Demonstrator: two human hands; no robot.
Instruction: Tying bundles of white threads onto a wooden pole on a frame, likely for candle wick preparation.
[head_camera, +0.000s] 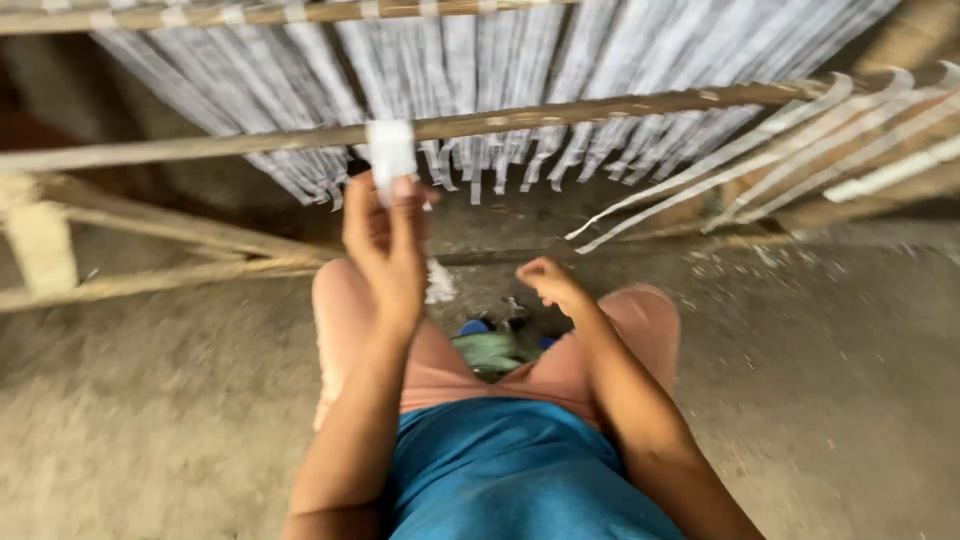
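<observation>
My left hand (385, 240) is raised to a wooden bar (560, 113) of a frame and its fingers pinch a white strip (390, 150) that wraps over the bar. Many more white strips (480, 70) hang over the bars behind it. My right hand (550, 282) hovers lower, above my right knee, fingers curled shut; whether it holds anything I cannot tell. The picture is blurred by motion.
The wooden frame's bars run left and right, with loose strips (800, 150) trailing off at the right. I sit over a rough concrete floor (850, 380). A green and blue object (490, 348) lies between my knees, and a white scrap (438, 283) lies on the floor.
</observation>
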